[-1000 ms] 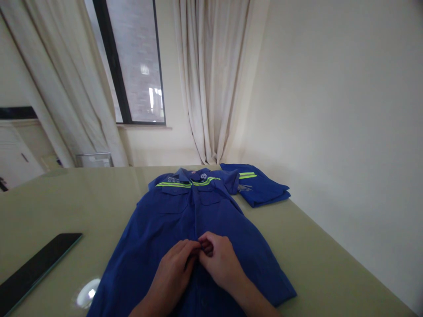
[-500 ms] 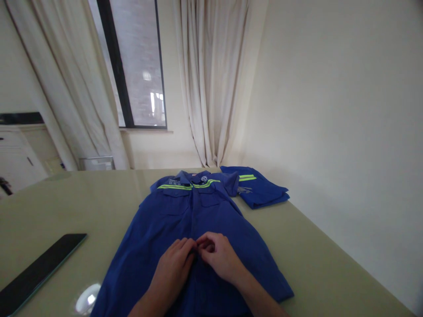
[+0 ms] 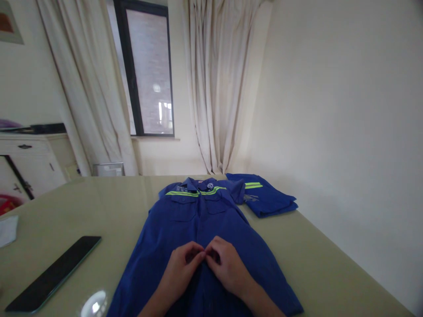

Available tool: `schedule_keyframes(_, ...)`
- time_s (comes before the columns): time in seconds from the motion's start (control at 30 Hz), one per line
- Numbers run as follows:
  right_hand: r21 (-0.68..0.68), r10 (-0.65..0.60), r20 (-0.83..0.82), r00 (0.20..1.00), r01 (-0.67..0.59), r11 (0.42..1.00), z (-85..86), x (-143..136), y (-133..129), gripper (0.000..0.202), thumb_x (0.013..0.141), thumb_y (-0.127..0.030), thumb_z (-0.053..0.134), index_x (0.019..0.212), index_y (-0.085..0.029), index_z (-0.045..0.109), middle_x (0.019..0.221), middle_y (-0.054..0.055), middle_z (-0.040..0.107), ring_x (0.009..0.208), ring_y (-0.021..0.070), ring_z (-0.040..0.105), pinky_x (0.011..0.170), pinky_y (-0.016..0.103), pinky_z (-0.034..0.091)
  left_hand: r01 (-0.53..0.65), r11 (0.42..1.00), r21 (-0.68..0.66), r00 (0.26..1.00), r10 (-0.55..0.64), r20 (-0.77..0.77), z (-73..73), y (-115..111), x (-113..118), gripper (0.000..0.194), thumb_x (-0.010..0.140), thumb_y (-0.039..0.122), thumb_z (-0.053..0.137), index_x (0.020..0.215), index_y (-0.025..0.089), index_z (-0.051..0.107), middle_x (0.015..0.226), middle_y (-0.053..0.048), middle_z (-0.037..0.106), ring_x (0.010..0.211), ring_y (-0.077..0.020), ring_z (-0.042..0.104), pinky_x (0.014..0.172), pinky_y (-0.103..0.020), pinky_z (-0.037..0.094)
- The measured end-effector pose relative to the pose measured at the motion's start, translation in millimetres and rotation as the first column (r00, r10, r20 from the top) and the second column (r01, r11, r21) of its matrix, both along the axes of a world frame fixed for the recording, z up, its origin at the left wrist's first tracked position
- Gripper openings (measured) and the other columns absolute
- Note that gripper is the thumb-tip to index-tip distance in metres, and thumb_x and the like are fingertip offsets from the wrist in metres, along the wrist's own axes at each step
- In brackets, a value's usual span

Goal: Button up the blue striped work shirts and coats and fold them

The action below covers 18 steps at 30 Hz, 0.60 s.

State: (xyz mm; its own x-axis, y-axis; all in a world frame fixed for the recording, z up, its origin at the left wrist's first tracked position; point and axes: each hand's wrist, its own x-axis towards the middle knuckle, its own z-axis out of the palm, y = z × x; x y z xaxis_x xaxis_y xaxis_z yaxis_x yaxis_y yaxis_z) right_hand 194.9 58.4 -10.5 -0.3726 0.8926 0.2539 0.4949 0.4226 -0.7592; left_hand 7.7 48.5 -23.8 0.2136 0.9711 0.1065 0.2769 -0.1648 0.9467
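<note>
As left hand point(image 3: 179, 269) is newly rounded: fingertips brought together with right hand point(image 3: 228, 267), lower centre
Blue shirt point(image 3: 198, 229): front seemingly re-pinched

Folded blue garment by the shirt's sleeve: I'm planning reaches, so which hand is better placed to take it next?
Probably the right hand: the folded garment lies forward on that side. The left hand would likely have to reach across. Both meet over the front of the shirt.

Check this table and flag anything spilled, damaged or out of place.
Nothing stands out. The blue shirt lies front up under the left hand and right hand, the folded garment beside it. The bright patch on the table looks like a reflection, not a spill.
</note>
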Motion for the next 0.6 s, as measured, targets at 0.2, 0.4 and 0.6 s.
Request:
schedule_keyframes(0.2, 0.058, 0.051, 0.103, 0.993, -0.058, 0.997, 2.5, 2.9, 0.6, 0.011, 0.088, -0.014, 0.068, 0.090, -0.023, 0.073, 0.090, -0.002, 0.065, 0.077, 0.0123, 0.061, 0.069, 0.021, 0.042, 0.026, 0.975, -0.221, 0.979, 0.019, 0.201, -17.9, 11.0, -4.2, 0.041, 0.075, 0.053, 0.076, 0.090, 0.015, 0.073, 0.072, 0.000, 0.067, 0.062, -0.0116, 0.054, 0.057, -0.022, 0.038)
schedule_keyframes(0.4, 0.227, 0.082, 0.276, 0.958, -0.148, 0.963, -2.2, 5.6, 2.5, 0.010, 0.096, -0.019, 0.062, 0.093, -0.024, 0.071, 0.096, -0.001, 0.067, 0.088, 0.0133, 0.064, 0.077, 0.021, 0.042, 0.016, 0.975, -0.220, 0.958, 0.048, 0.283, -28.7, 14.4, -3.3, 0.046, 0.068, 0.055, 0.081, 0.087, 0.015, 0.071, 0.064, 0.003, 0.061, 0.052, -0.0081, 0.043, 0.052, -0.022, 0.030)
schedule_keyframes(0.6, 0.230, 0.058, 0.192, 0.980, -0.102, 0.968, -0.7, -0.4, -2.0, 0.011, 0.090, -0.013, 0.062, 0.086, -0.022, 0.068, 0.088, -0.002, 0.065, 0.078, 0.0123, 0.061, 0.070, 0.021, 0.040, 0.023, 0.974, -0.227, 0.951, 0.048, 0.304, -21.9, 13.6, -5.1, 0.041, 0.063, 0.048, 0.084, 0.083, 0.015, 0.071, 0.065, 0.001, 0.064, 0.057, -0.0107, 0.050, 0.058, -0.024, 0.037)
